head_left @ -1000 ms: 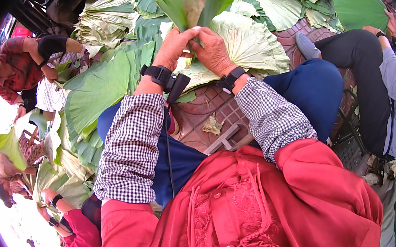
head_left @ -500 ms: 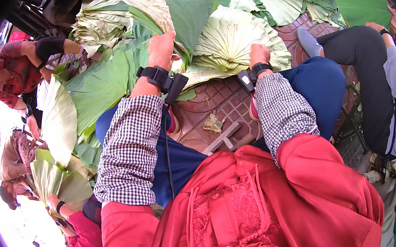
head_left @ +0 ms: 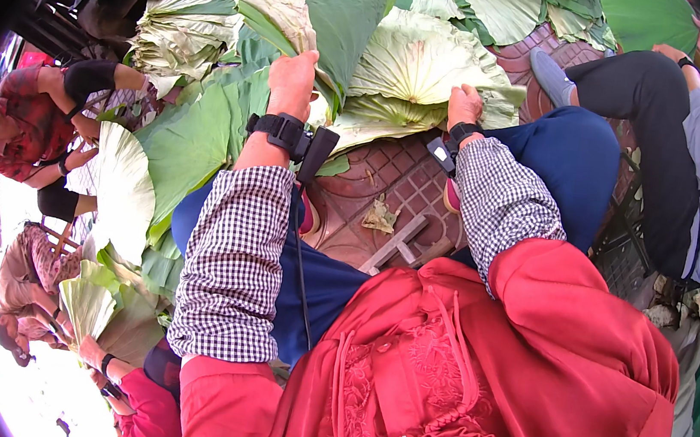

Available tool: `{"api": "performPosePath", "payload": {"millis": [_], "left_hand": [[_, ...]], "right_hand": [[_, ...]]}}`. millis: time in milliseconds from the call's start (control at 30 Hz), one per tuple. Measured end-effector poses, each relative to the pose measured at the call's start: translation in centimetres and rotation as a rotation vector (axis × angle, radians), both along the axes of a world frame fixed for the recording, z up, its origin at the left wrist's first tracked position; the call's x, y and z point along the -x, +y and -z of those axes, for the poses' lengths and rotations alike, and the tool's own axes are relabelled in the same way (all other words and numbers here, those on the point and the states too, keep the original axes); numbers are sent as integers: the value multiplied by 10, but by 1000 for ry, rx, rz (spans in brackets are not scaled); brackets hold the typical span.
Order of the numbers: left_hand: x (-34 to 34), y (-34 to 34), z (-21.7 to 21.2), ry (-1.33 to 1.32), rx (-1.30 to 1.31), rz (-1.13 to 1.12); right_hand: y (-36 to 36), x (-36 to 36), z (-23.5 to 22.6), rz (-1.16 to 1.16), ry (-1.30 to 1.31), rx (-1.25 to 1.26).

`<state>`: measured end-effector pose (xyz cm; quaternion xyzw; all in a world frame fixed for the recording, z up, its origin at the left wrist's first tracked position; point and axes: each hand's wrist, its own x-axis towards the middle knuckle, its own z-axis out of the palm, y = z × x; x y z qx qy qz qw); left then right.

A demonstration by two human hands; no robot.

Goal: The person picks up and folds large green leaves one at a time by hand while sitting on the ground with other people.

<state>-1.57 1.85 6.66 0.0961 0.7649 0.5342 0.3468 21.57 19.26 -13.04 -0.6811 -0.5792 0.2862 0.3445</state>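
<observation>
Large lotus leaves lie in front of me. My left hand is closed on the edge of a folded green lotus leaf whose pale underside shows. My right hand is closed at the near right rim of a wide, pale lotus leaf, which is spread with its veins fanning out. The fingertips of both hands are partly hidden by the backs of the hands. Below my left hand, another green lotus leaf hangs against my left knee.
A stack of folded pale leaves is at the far left, with more leaves piled beyond. Brick paving shows between my legs. A co-worker's dark-trousered leg is close on the right; other people handle leaves on the left.
My right hand has moved slightly nearer, and the pale leaf's rim has shifted with it. My left hand keeps its grip. On the left, co-workers' arms and leaves have moved.
</observation>
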Motion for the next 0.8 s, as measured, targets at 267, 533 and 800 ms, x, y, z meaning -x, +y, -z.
{"api": "performPosePath", "payload": {"millis": [267, 533, 800], "left_hand": [[4, -19, -4, -27, -88, 86], [-3, -21, -9, -58, -94, 62], [7, -19, 4, -30, -64, -147]], "right_hand": [[-90, 101, -151, -860, 193, -530], [-135, 114, -170, -1127, 462, -408], [-47, 86, -86, -377, 465, 114]]}}
